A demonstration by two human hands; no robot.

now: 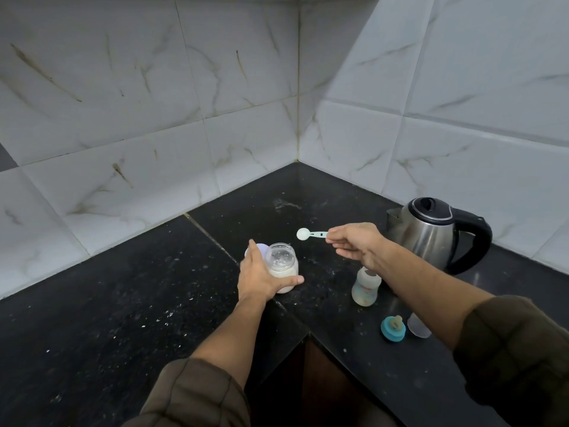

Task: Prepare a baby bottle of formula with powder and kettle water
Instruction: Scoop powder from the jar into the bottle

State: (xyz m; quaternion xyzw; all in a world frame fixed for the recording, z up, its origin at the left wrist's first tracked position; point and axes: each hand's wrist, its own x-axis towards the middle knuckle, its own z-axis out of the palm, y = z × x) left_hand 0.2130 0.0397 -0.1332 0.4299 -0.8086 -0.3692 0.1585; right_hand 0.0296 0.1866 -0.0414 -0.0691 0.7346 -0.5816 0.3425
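Note:
An open clear jar (282, 262) holding white powder stands on the black counter (123, 303), and my left hand (261, 280) is wrapped around its side. Behind the hand, a pale round lid (262, 248) peeks out. My right hand (357, 245) pinches the handle of a small pale-green scoop (309, 234), held level in the air above the counter, to the right of the jar. The baby bottle (365, 287) stands open under my right wrist. Its teal ring with teat (393, 328) and clear cap (418, 326) lie in front of it.
A steel kettle (431, 232) with a black lid and handle stands at the right against the tiled wall (462, 134). White specks dot the counter. The counter's inner corner edge (308, 334) drops off just in front of me.

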